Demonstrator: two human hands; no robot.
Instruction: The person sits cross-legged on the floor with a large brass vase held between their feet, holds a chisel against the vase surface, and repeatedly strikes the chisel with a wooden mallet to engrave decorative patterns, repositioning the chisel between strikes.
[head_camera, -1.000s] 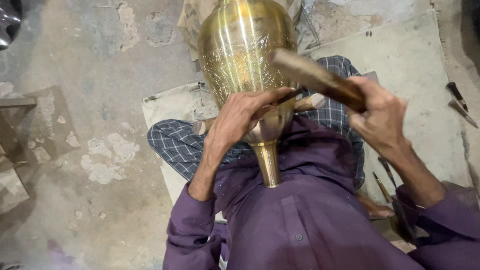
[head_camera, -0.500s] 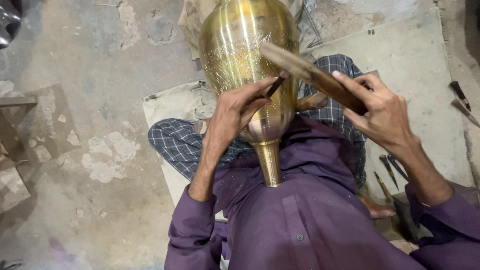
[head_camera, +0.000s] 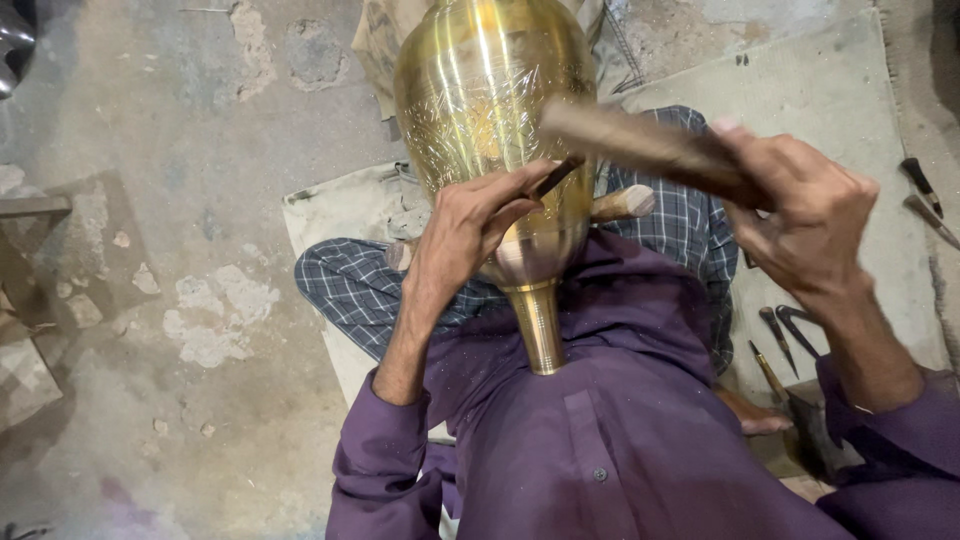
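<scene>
Head view: a brass vase (head_camera: 490, 130) lies across the lap. Left hand (head_camera: 465, 235) pinches a chisel (head_camera: 553, 178) against its side; right hand (head_camera: 805, 215) grips a raised wooden mallet (head_camera: 640, 145). A glancing blow could skid the chisel, scarring the engraving.

- One brass vase (head_camera: 490, 120), engraved, lay across the lap, body at 12 o'clock, narrow neck toward 6.
- Two hands were counted: left hand (head_camera: 462, 232) at centre, right hand (head_camera: 800, 215) at 3 o'clock.
- One thin dark chisel (head_camera: 556, 175) was pinched in the left hand.
- One wooden mallet (head_camera: 640, 145), blurred, was gripped in the right hand.
- One wooden rod (head_camera: 622, 203) crossed under the vase.
- About five loose hand tools (head_camera: 778, 335) lay on the mat between 3 and 4 o'clock; exact count uncertain.
</scene>
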